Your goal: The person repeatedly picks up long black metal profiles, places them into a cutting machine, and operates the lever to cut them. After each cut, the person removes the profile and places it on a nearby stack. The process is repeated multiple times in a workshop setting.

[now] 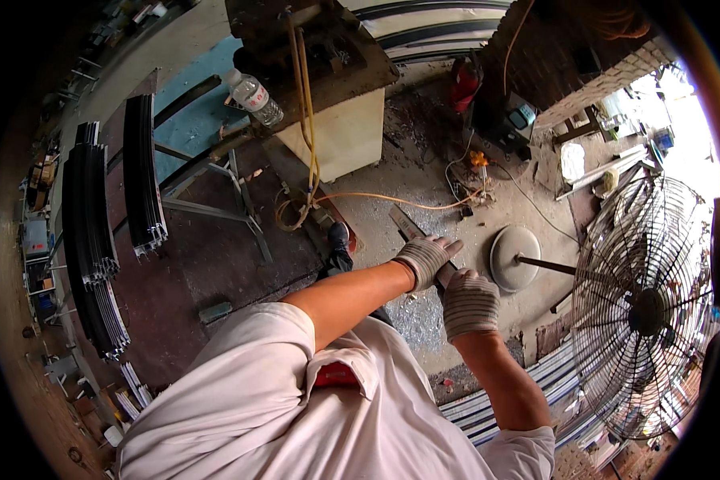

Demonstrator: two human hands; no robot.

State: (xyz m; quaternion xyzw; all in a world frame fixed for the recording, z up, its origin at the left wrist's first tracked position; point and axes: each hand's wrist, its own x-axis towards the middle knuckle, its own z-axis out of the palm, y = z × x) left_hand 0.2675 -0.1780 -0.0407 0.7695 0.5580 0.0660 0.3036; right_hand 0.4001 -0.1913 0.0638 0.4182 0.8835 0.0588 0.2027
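Note:
My left hand (pixel 424 258), in a grey striped work glove, is closed over a short dark metal profile (pixel 409 227) in front of my body. One or two of its fingers reach past the far side of the piece. Just to the right and nearer to me, my right hand (pixel 470 304), gloved alike, grips the near end, its thumb side up. The profile slants from upper left to lower right, its pale end showing beyond the left hand. Both gloves cover much of it. Shiny metal chips (pixel 420 320) lie on the floor below.
At the right stands a large wire-caged fan (pixel 646 312) on a round base (pixel 516 258). Ahead, a machine cabinet (pixel 344 148) carries a water bottle (pixel 256 100). A yellow hose (pixel 376 196) and cords cross the floor. Bundles of black profiles (pixel 140 172) rest on a rack at left.

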